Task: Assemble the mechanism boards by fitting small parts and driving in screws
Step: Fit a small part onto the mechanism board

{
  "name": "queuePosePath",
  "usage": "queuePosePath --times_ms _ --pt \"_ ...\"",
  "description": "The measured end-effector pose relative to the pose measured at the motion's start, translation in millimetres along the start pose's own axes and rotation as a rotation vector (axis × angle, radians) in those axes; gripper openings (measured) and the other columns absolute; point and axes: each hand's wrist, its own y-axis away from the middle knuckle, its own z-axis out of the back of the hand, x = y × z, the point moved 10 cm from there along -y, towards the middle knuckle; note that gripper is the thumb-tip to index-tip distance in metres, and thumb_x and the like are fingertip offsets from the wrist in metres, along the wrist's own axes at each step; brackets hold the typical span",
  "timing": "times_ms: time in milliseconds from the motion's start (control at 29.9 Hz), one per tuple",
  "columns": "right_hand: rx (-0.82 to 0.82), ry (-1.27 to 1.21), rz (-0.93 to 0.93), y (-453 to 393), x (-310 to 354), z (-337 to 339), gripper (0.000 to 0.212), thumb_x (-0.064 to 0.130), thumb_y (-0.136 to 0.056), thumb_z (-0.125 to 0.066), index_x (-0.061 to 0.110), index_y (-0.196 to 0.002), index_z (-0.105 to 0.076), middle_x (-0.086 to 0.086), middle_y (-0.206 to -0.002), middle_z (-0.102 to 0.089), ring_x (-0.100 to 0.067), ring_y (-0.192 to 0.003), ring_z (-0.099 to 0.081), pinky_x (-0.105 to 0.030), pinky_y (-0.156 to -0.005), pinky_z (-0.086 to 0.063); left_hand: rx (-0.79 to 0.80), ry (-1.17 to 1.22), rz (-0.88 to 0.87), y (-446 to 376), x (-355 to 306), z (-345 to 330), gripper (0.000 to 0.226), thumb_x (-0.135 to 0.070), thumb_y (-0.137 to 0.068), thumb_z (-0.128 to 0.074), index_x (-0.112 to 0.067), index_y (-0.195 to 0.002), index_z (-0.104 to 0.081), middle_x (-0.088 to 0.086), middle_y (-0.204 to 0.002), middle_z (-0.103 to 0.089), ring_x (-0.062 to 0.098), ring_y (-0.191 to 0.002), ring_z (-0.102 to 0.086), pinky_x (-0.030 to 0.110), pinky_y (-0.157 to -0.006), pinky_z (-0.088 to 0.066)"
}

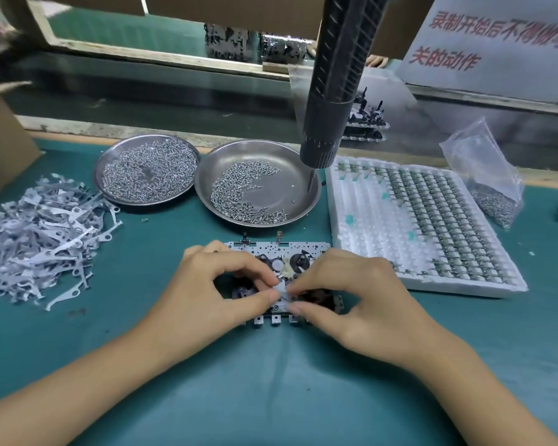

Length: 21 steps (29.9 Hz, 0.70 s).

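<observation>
Two hands, left [219,281] and right [351,294], pinch one small part [280,289] on one board [281,252]; two screw dishes [261,185] behind.

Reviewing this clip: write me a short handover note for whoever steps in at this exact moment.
Left hand and right hand: both pinch a small pale part over the board, which lies flat on the green mat.
Supplies: lever pile at left, two screw dishes behind the board, parts tray at right, screwdriver hanging above.
Done: the board already carries several parts.
Left: seat the part, then drive screws.
</observation>
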Motion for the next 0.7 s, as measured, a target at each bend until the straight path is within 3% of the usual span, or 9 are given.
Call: queuePosePath --times_ms 200,367,601,701 --pt "-0.031 0.115 0.141 4.8 8.9 -4.1 0.009 0.011 -0.076 -0.077 0.01 -0.085 -0.074 0.0 -0.073 -0.068 -0.019 -0.072 -0.06 -0.034 -0.062 -0.051 0.0 -0.013 -0.005 1.2 0.0 0.0 0.009 -0.037 -0.062 -0.073 -0.037 -0.07 -0.069 -0.026 -0.07 -0.066 0.006 -0.087 -0.053 0.031 -0.09 -0.035" --pt "-0.117 0.198 0.189 12.0 12.6 -7.9 0.006 0.008 -0.079 -0.073 0.008 -0.085 -0.075 0.0 -0.069 -0.066 -0.021 -0.07 -0.059 -0.031 -0.062 -0.05 -0.034 -0.065 -0.033 1.7 -2.2 2.0 0.011 -0.041 -0.063 -0.071 -0.037 -0.074 -0.071 -0.031 -0.074 -0.064 0.001 -0.088 -0.05 0.019 -0.088 -0.03" --pt "-0.272 0.069 0.105 17.2 4.6 -2.3 0.014 0.003 -0.076 -0.073 0.011 -0.088 -0.074 0.003 -0.077 -0.067 -0.013 -0.075 -0.06 -0.022 -0.068 -0.05 -0.046 -0.097 -0.07 3.1 -5.1 2.4 0.012 -0.049 -0.065 -0.068 -0.042 -0.075 -0.067 -0.031 -0.078 -0.065 -0.002 -0.088 -0.052 0.019 -0.088 -0.028" --pt "-0.298 0.099 0.114 18.4 5.4 -4.4 0.011 0.004 -0.079 -0.07 0.009 -0.088 -0.074 0.005 -0.081 -0.067 -0.013 -0.078 -0.06 -0.021 -0.072 -0.049 -0.051 -0.103 -0.058 3.3 -4.6 2.1 0.01 -0.041 -0.066 -0.071 -0.041 -0.075 -0.067 -0.032 -0.078 -0.064 -0.004 -0.088 -0.051 0.016 -0.086 -0.028"
